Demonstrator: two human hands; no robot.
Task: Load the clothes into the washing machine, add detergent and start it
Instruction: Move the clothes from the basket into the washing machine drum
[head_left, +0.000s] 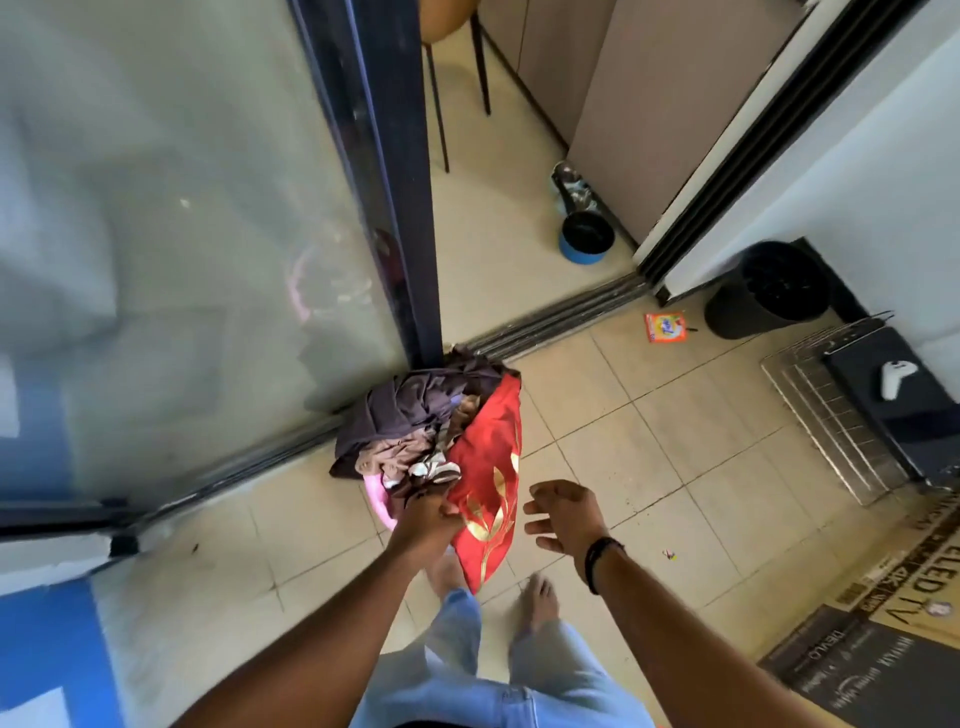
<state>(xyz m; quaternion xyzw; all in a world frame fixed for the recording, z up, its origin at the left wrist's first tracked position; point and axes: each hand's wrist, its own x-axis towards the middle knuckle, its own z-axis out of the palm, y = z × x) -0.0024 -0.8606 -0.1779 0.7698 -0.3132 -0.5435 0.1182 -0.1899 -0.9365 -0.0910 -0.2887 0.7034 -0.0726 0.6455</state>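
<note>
Bare tile (649, 431) right of clothes pile (415, 415)

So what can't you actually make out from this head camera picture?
- Pink plastic basket: mostly buried under the heap of dark and brown clothes and the red cloth with gold leaf print; only a rim shows.
- Small orange detergent packet: too small to read.
- Washing machine: not in view.
- Left hand fingertips: hidden in the fabric it grips.
- Right hand: slightly blurred, holds nothing.

A heap of crumpled clothes (415, 421), dark brown and tan pieces beside a red cloth with gold leaves (491, 467), overflows a pink plastic basket (378, 491) on the tiled floor, while a small orange detergent packet (666, 327) lies flat, well apart.
</note>
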